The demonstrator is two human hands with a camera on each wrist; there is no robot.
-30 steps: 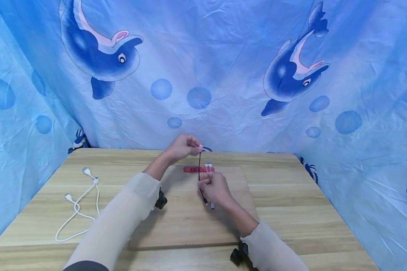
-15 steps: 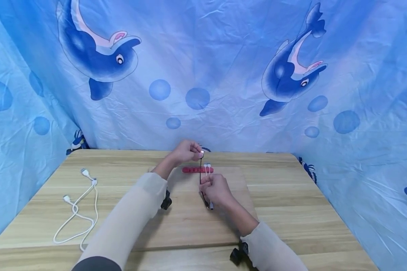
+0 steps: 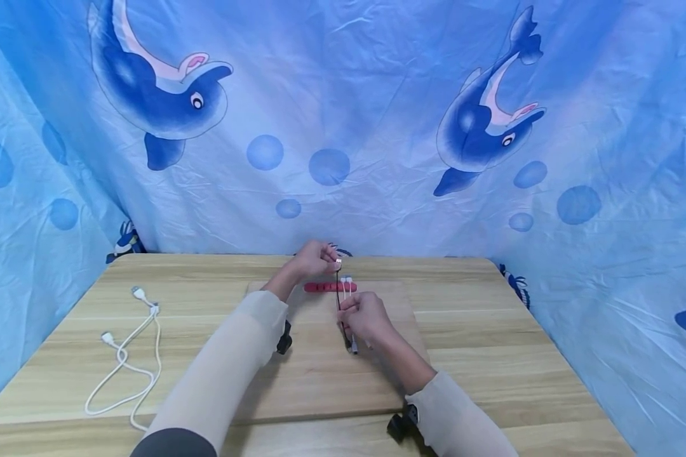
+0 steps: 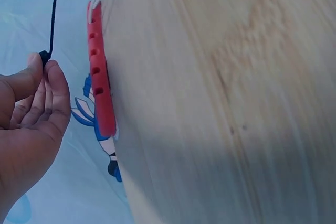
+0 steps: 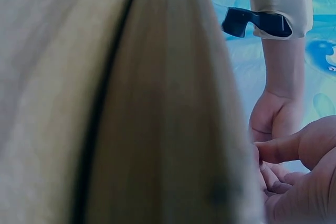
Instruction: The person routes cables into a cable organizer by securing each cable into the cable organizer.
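A short black cable [image 3: 338, 285] stretches between my two hands. My left hand [image 3: 316, 259] pinches its upper plug between thumb and finger; in the left wrist view that black plug end [image 4: 44, 56] shows at the fingertips. Lower down, my right hand [image 3: 367, 317] pinches the cable, whose other end hangs below the fingers. Behind the cable lies a red slotted cable holder [image 3: 319, 287], several of its slots bare. White cables [image 3: 346, 289] sit in its right-hand slots. In the right wrist view the right hand [image 5: 310, 171] partly covers the left, and the cable cannot be made out.
The holder lies near the far edge of a wooden board [image 3: 303, 387] on the wooden table [image 3: 491, 362]. At the left, a loosely looped white cable [image 3: 122, 363] lies on the table. A blue dolphin-print curtain [image 3: 343, 108] hangs behind and at both sides.
My left hand has come down and slightly nearer with the cable's upper plug. The right hand keeps its grip almost in place. The view has turned slightly right.
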